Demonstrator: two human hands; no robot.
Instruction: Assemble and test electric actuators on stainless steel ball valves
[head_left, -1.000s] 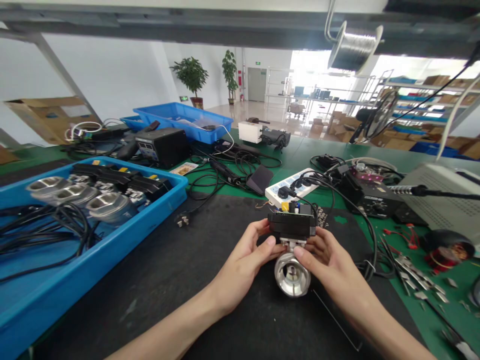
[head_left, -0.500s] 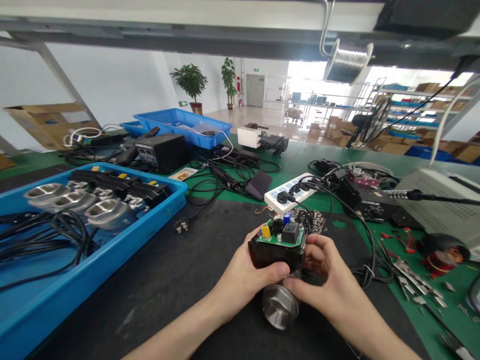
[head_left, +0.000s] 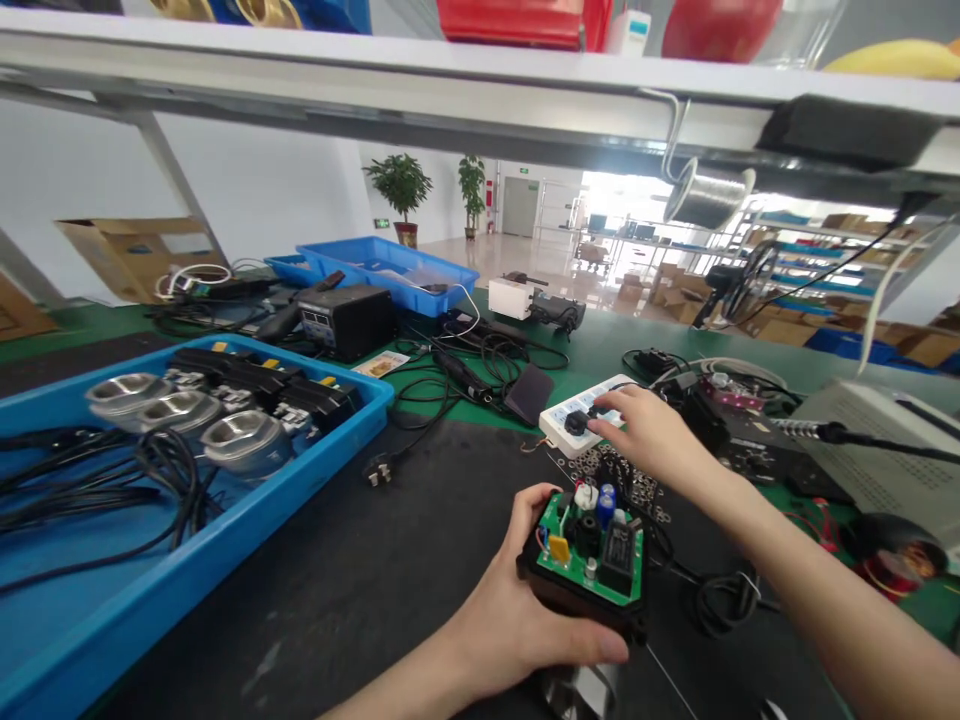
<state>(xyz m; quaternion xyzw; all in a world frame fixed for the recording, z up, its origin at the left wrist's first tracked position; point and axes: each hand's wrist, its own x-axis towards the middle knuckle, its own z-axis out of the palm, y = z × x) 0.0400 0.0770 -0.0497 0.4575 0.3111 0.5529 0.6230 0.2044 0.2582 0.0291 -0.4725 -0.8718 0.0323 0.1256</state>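
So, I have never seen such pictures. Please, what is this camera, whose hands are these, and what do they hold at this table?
There is no machine here. One camera sits on a person's head and looks forward and down, so both arms are that person's own. The left hand is closed around a black box with an open green circuit board on top. A metal valve shows just under it. The right hand is stretched out to a white power strip, with its fingertips at a black plug. I cannot tell whether it has a grip on the plug. Below lies a black mat. On the left, a blue tray holds more valves and black cables.
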